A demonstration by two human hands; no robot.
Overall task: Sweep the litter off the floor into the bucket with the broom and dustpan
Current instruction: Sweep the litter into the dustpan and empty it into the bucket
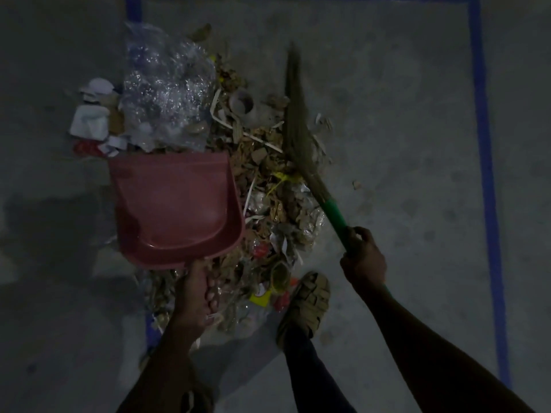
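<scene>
Looking down from the head camera, the person stands at a long pile of litter (262,180) on the grey floor (387,114). The left hand (193,296) has its fingers curled round the handle of the pink dustpan (176,204), whose open mouth points away from the person and touches a crumpled clear plastic bag (167,87) at the far left of the pile. The right hand (362,254) is clamped on the green handle of the broom (298,120); the bristles lie against the right edge of the litter. The picture is dark, so the small scraps are perhaps paper and dry leaves. A sandaled foot (307,302) stands at the near end of the pile. Blue tape (486,162) runs along the floor at the right. No bucket shows.
</scene>
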